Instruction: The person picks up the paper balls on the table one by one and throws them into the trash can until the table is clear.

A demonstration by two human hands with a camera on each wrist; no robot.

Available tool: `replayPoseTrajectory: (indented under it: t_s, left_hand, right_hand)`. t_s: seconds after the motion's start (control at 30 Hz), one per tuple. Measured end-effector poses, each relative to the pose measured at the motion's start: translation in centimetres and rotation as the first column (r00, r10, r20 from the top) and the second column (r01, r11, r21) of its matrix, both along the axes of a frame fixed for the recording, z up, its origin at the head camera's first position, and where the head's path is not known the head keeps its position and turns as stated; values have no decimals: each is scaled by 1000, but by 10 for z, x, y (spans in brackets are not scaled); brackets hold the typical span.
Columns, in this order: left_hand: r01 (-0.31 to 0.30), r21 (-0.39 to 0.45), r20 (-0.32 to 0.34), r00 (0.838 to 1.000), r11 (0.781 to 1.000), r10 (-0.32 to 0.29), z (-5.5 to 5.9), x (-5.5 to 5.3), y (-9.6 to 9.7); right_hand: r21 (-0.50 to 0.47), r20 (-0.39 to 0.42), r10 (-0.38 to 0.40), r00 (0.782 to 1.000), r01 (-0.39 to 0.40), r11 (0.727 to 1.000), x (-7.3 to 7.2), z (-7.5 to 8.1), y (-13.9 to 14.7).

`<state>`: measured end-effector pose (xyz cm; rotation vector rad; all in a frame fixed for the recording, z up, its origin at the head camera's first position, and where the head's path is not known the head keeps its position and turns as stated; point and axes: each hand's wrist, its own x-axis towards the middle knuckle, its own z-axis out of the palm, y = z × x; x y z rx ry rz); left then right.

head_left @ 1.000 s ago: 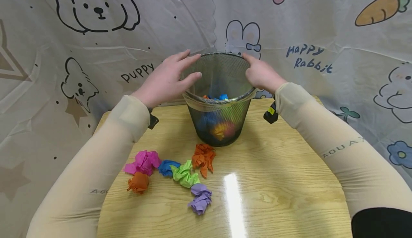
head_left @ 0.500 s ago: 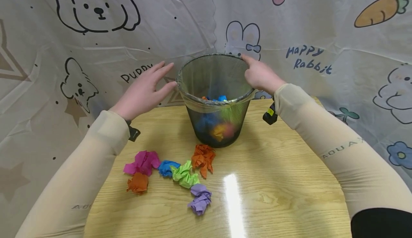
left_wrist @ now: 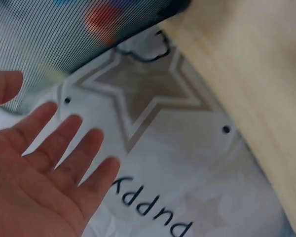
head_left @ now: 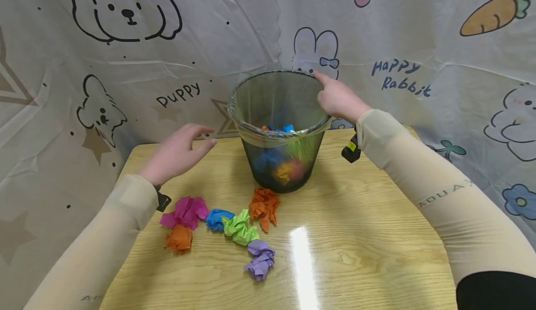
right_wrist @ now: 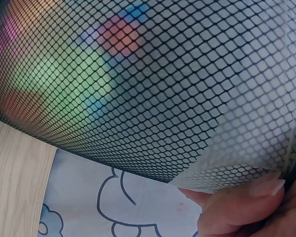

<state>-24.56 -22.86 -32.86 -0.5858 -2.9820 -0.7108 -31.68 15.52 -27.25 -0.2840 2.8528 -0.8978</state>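
A black mesh wastebasket (head_left: 278,161) with a clear plastic liner folded over its rim stands upright at the back of the table. Coloured crumpled paper balls show through its mesh. My right hand (head_left: 339,98) grips the rim at the right side; in the right wrist view its curled fingers (right_wrist: 241,202) hold the rim and liner edge. To the left of the basket, apart from it, my left hand (head_left: 176,154) hovers over the table with fingers spread and nothing held. The left wrist view shows its open palm (left_wrist: 34,182).
On the wooden table (head_left: 356,235) lie loose paper balls: pink (head_left: 186,212), orange (head_left: 179,239), blue (head_left: 218,219), green (head_left: 240,227), purple (head_left: 260,259), and another orange piece (head_left: 264,207) near the basket's base. A printed curtain (head_left: 251,21) hangs close behind.
My left hand has left the basket's rim and moved left, then down toward the table. The basket has shifted very slightly left. My right hand keeps its hold on the rim.
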Motion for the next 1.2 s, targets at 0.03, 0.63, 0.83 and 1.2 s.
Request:
replayPoseTrajectory:
  t_s: [0.03, 0.63, 0.83, 1.2]
  left_hand:
    - [11, -19, 21, 1000, 1000, -11, -5, 2, 1]
    - [376, -200, 173, 922, 905, -345, -72, 30, 68]
    - [499, -260, 154, 866, 826, -475, -91, 35, 85]
    - [581, -308, 141, 811, 753, -568, -110, 39, 104]
  right_hand:
    - [0, 0, 2, 1000, -2, 1000, 0, 0, 0]
    - [-8, 4, 0, 1000, 0, 1000, 0, 1, -1]
    - [-5, 1, 1, 1000, -1, 1000, -1, 1, 0]
    - [-6, 6, 2, 1000, -2, 1000, -2, 1, 0]
